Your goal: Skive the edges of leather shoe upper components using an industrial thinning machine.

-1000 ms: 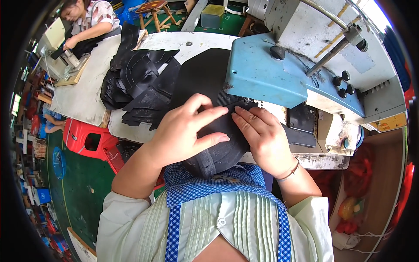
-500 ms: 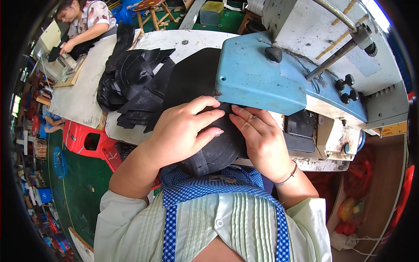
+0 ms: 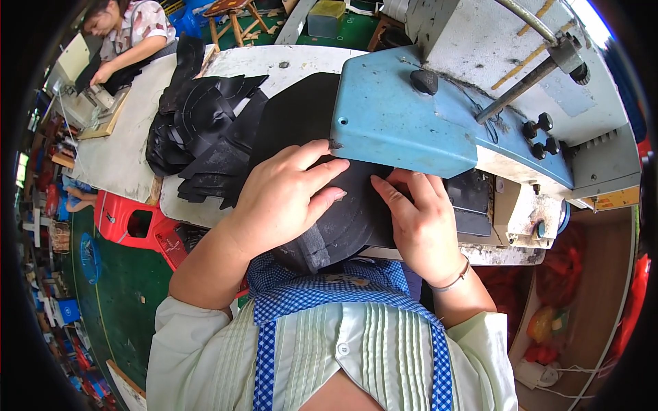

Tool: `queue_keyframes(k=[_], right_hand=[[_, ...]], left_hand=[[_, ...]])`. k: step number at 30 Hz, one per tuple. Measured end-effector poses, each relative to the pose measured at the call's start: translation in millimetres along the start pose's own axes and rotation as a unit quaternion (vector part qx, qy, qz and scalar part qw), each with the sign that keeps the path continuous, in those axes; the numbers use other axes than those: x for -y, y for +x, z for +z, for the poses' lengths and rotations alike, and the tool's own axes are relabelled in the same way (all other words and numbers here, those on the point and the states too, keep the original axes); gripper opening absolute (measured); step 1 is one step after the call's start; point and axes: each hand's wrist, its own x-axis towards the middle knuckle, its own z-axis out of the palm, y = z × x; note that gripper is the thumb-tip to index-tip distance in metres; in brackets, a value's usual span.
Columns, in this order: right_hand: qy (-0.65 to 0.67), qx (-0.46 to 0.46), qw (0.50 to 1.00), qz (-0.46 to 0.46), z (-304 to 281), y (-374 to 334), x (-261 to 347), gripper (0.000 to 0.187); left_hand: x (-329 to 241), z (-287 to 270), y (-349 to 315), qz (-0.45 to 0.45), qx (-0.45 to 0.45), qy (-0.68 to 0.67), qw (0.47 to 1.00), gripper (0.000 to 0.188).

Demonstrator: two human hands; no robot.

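Note:
A black sheet piece [image 3: 336, 236], smooth and leather-like with a curved near edge and a strip across it, lies below the blue head [image 3: 404, 113] of a machine. My left hand [image 3: 284, 195] rests on its left side, fingers spread, with the fingertips close to the head's front left corner. At the right of the piece, my right hand [image 3: 423, 219] has bent fingers and its thumb against the piece's edge. Some of its fingertips are hidden by the head. Whatever the machine does under its cover cannot be seen.
A heap of black cut pieces [image 3: 205, 127] lies left on the white table [image 3: 295, 58]. A red stool [image 3: 127, 222] stands at the left below the table. Far left, a co-worker [image 3: 133, 41] sits at another machine. Black knobs [image 3: 543, 137] stick out from the machine's right side.
My right hand has shifted slightly right and its fingers are more bent. My left hand stays spread on the piece. The whole view has moved a little.

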Motion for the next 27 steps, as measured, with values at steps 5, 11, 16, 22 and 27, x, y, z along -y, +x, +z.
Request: queue_keyframes(k=[5,11,16,22,27], right_hand=[[-0.005,0.004,1.0,0.011,2.2,1.6,1.0,0.041],[0.0,0.004,1.0,0.022,2.6,2.8,1.8,0.041],[0.003,-0.011,1.0,0.026,3.2,3.9,2.7,0.044],[0.01,-0.021,0.999,0.03,3.2,5.0,3.0,0.047],[0.015,-0.021,0.999,0.035,2.7,4.2,3.1,0.047]], left_hand=[[4.7,-2.1,6.1,0.0,-0.006,-0.01,1.0,0.028],[12.8,1.5,12.5,0.018,-0.032,-0.023,0.999,0.021],[15.6,2.7,15.9,0.016,-0.039,-0.089,0.995,0.019],[15.8,-1.6,19.3,0.024,-0.022,-0.105,0.994,0.02],[15.2,-5.8,19.4,-0.002,0.007,-0.171,0.985,0.023]])
